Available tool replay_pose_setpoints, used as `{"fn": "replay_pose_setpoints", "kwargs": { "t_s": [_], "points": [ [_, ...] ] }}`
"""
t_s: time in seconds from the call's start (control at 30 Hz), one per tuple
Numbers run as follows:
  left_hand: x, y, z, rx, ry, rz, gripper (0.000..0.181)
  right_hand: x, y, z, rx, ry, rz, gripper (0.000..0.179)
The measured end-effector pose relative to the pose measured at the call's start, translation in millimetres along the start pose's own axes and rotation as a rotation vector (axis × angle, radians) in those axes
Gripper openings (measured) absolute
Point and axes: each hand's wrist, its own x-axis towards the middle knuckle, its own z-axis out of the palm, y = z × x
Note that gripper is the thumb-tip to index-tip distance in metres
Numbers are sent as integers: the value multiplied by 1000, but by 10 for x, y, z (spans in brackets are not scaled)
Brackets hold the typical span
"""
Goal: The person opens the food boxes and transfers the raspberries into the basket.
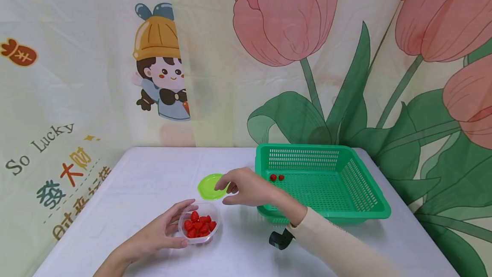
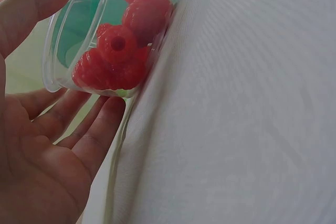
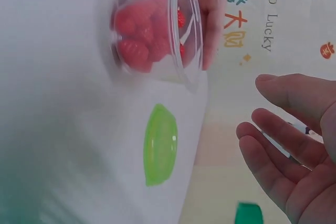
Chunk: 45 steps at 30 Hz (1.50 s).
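Observation:
On the white table stands a clear plastic tub (image 1: 200,205) with several red raspberries (image 1: 197,225) inside. My left hand (image 1: 155,233) holds it from the left side, thumb near the front and fingers around the back; the left wrist view shows the thumb (image 2: 39,4) at the rim and the fingertips low on the wall. My right hand (image 1: 247,188), fingers loosely bent and holding nothing, hovers between the tub and the green basket (image 1: 326,215). It partly covers a lime-green lid (image 1: 209,188) in the head view. Two raspberries (image 1: 273,177) lie at the basket's left side.
The slotted basket takes up the table's right part, with its raised rim beneath my right forearm. A black device (image 1: 280,239) hangs at the right wrist. Behind the table hangs a printed cloth (image 1: 215,76) with tulips and a cartoon figure.

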Motion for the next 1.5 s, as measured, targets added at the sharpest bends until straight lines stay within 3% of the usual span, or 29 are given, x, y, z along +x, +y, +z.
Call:
{"fn": "replay_pose_setpoints", "kwargs": {
  "t_s": [0.2, 0.53, 0.77, 1.17, 1.5],
  "points": [
    [-9, -4, -15, -2, 2, -25, 94, 84, -29, 156, 9, -34, -16, 31],
    [-22, -11, -25, -4, -16, -10, 93, 203, -52, 381, 37, -91, -64, 31],
    [-16, 35, -10, -24, -10, -50, 95, 282, -40, 514, 31, -129, -84, 32],
    [-29, 8, -27, -32, -24, -28, 94, 364, -40, 652, 20, -202, -63, 33],
    [-13, 23, -25, -43, -24, -46, 94, 404, -79, 712, -73, -217, -69, 31]
  ]
}}
